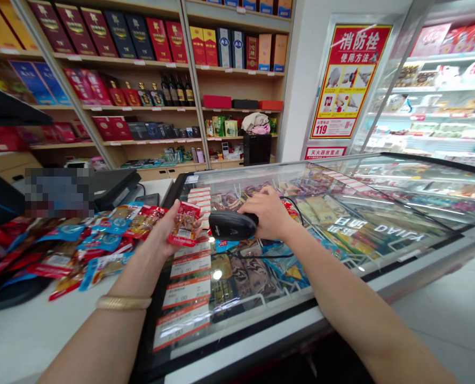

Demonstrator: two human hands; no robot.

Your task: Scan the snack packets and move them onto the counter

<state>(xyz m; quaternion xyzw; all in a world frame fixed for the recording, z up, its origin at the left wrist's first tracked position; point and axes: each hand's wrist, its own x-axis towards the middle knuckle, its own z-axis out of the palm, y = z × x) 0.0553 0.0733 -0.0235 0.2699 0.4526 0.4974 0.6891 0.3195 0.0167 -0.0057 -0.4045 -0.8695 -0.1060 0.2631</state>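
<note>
In the head view, my left hand (168, 230) grips a small red snack packet (184, 224) with a clear window and a white label on it. My right hand (267, 213) is wrapped round a black barcode scanner (231, 225), whose head points left at the packet across a short gap. A black cable (297, 205) loops beside the right hand over the glass. Part of another red and a blue packet shows behind and below the scanner, mostly hidden. To the left of my left hand, a heap of red and blue snack packets (113, 220) lies on the white counter (81, 320).
A glass-topped chest freezer (341, 213) with frozen goods inside stretches to the right, price tags (189, 288) along its left side. Dark checkout equipment (113, 186) stands at the left. Behind are shelves of boxes and bottles (177, 90). A lit display fridge (453, 96) stands at the far right.
</note>
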